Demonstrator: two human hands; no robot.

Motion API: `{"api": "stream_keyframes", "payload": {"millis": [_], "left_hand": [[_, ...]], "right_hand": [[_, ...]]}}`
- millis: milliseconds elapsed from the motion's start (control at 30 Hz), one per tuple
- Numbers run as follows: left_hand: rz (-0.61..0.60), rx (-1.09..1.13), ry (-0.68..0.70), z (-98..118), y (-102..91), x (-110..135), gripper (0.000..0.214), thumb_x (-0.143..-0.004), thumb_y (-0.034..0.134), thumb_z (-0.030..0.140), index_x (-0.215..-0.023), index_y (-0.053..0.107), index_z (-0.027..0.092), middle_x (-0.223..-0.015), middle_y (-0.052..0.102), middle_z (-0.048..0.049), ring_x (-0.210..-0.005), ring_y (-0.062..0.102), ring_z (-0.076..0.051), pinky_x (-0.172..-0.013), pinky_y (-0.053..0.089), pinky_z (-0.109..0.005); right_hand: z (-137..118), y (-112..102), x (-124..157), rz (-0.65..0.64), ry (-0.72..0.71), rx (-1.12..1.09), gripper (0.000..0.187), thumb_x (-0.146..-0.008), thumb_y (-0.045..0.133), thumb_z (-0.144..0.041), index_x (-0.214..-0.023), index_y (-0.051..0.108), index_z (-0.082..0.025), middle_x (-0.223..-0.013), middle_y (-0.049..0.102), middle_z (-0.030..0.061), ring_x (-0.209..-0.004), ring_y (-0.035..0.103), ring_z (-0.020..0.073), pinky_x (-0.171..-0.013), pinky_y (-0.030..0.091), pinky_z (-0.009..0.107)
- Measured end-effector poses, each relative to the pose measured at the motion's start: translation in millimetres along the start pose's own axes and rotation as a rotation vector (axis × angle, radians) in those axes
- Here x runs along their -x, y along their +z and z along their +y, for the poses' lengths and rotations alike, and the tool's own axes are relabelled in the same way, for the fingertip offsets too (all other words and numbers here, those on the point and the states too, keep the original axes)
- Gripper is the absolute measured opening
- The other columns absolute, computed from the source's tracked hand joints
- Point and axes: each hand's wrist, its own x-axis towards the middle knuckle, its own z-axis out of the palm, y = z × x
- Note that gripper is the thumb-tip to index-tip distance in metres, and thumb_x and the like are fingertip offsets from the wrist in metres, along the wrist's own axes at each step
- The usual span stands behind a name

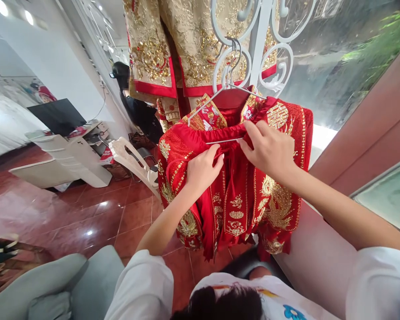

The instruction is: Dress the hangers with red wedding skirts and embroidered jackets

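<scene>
A red garment with gold embroidery (240,200) hangs from a white wire hanger (220,91), which is hooked on a white scrollwork stand (260,49). My left hand (202,168) is closed on the red fabric just under the hanger's bottom bar. My right hand (268,149) pinches the fabric at the bar a little to the right. Both arms wear white sleeves.
A second gold and red garment (173,49) hangs behind the stand. At left are a white desk (70,155) with a dark monitor (58,116) and a white chair (133,162). A person in black (138,109) sits farther back. A grey cushion (53,289) lies at the lower left.
</scene>
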Motion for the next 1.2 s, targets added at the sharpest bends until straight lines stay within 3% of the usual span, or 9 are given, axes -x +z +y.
{"api": "stream_keyframes", "payload": {"millis": [133,333,433,567,700,900,1067,1133,1200], "left_hand": [[-0.074,-0.053,-0.03,1.9,1.2,-3.0,0.036,-0.088,0.048,0.036,-0.119,0.06,0.02,-0.071,0.068,-0.0041,-0.055,0.06,-0.016,-0.053,0.04,-0.025],[-0.103,-0.133,-0.097,1.7,1.6,-6.3,0.036,-0.088,0.047,0.041,-0.113,0.061,0.019,-0.066,0.067,-0.007,-0.053,0.061,-0.02,-0.053,0.041,-0.027],[-0.124,-0.193,-0.096,2.6,0.4,-10.7,0.037,-0.086,0.05,0.045,-0.104,0.063,0.015,-0.061,0.064,-0.0073,-0.052,0.06,-0.021,-0.051,0.041,-0.028],[-0.131,-0.092,-0.081,0.8,0.0,-16.8,0.03,-0.082,0.056,0.045,-0.082,0.066,0.017,-0.055,0.06,-0.0049,-0.05,0.056,-0.019,-0.052,0.039,-0.027],[0.009,0.111,-0.039,-4.2,-9.3,-31.7,0.026,-0.081,0.057,0.037,-0.065,0.062,0.018,-0.05,0.052,0.0012,-0.046,0.043,-0.011,-0.051,0.031,-0.025],[0.52,0.239,-0.014,-9.9,-47.1,-78.2,0.025,-0.081,0.057,0.027,-0.058,0.05,0.019,-0.052,0.042,0.0036,-0.049,0.035,-0.009,-0.053,0.028,-0.027],[0.47,0.327,-0.029,-21.2,-36.9,-86.0,0.027,-0.078,0.06,0.023,-0.055,0.046,0.019,-0.05,0.033,0.005,-0.049,0.031,-0.009,-0.053,0.026,-0.028],[0.434,0.36,-0.033,-27.1,-27.9,-82.8,0.026,-0.077,0.06,0.022,-0.055,0.046,0.018,-0.049,0.033,0.0056,-0.048,0.03,-0.008,-0.051,0.025,-0.027],[0.418,0.381,-0.036,-31.1,-22.4,-80.6,0.025,-0.076,0.06,0.022,-0.055,0.047,0.018,-0.048,0.034,0.0059,-0.047,0.029,-0.008,-0.05,0.024,-0.026]], "right_hand": [[26.8,-8.7,-7.5,-0.042,0.063,0.033,0.023,-0.083,0.051,-0.024,-0.101,0.063,-0.015,-0.09,0.063,0.0138,-0.075,0.057,0.0217,-0.058,0.033,0.03],[68.9,-20.0,6.0,0.002,0.066,-0.339,0.026,-0.085,0.054,-0.03,-0.105,0.069,-0.022,-0.088,0.069,0.0052,-0.068,0.06,0.0152,-0.066,0.045,0.031],[77.1,-24.1,12.2,0.053,0.047,-0.321,0.025,-0.085,0.056,-0.033,-0.105,0.069,-0.024,-0.108,0.066,0.0067,-0.089,0.062,0.021,-0.076,0.049,0.037],[77.3,-21.9,16.5,0.043,-0.094,-0.208,0.032,-0.085,0.05,-0.019,-0.112,0.065,-0.027,-0.136,0.05,0.0044,-0.119,0.05,0.028,-0.091,0.047,0.045],[69.9,-12.3,23.7,0.114,-0.068,-0.18,0.047,-0.085,0.037,-0.008,-0.128,0.054,-0.019,-0.137,0.049,0.0096,-0.118,0.052,0.0257,-0.095,0.047,0.046],[31.1,1.8,53.3,0.268,-0.023,-0.024,0.04,-0.091,0.034,-0.009,-0.12,0.06,-0.015,-0.133,0.054,0.0126,-0.096,0.057,0.0229,-0.087,0.049,0.045],[27.8,8.1,60.8,-0.057,-0.149,-0.183,0.034,-0.091,0.042,-0.014,-0.118,0.062,-0.011,-0.119,0.063,0.0158,-0.083,0.058,0.0212,-0.074,0.052,0.039],[55.7,5.2,50.3,0.008,-0.056,-0.299,0.032,-0.09,0.049,-0.028,-0.117,0.062,-0.018,-0.106,0.068,0.0106,-0.079,0.059,0.019,-0.071,0.051,0.036],[92.4,2.5,36.6,0.246,0.183,-0.313,0.032,-0.088,0.051,-0.035,-0.113,0.063,-0.019,-0.1,0.068,0.0092,-0.079,0.059,0.0187,-0.073,0.049,0.037]]}}
